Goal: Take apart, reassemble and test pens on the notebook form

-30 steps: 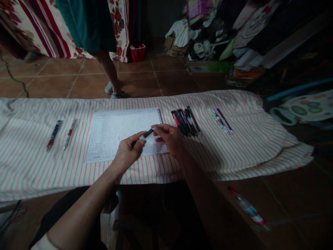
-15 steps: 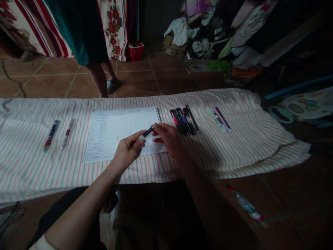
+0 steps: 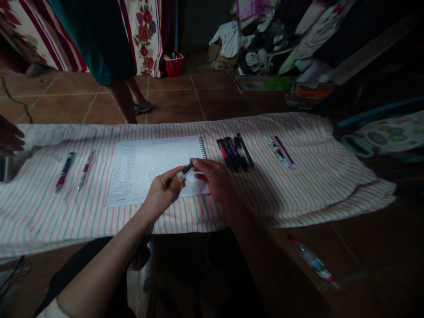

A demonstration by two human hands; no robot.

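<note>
Above a white spiral notebook (image 3: 132, 176), both my hands hold one dark pen (image 3: 187, 168) with a clear part. My left hand (image 3: 162, 187) is closed round its lower end. At the upper end, the thumb and fingertips of my right hand (image 3: 212, 174) pinch the dark part. A group of several pens (image 3: 233, 153) lies right of the notebook, mostly black with pink and purple among them. Farther right is a smaller group of pastel and purple pens (image 3: 280, 152). A blue and red pen (image 3: 65, 172) and a white and red pen (image 3: 86, 170) lie to the left.
A striped cloth (image 3: 318, 176) covers the table. Another person's hand (image 3: 9, 137) is at the left edge; a person's legs (image 3: 122, 97) stand beyond the table. A plastic bottle (image 3: 311, 258) lies on the floor at right. A red basket (image 3: 173, 64) stands behind.
My right hand has shifted slightly left along the pen. Another person's hand has come into view at the left edge, and the standing person's foot has moved a little.
</note>
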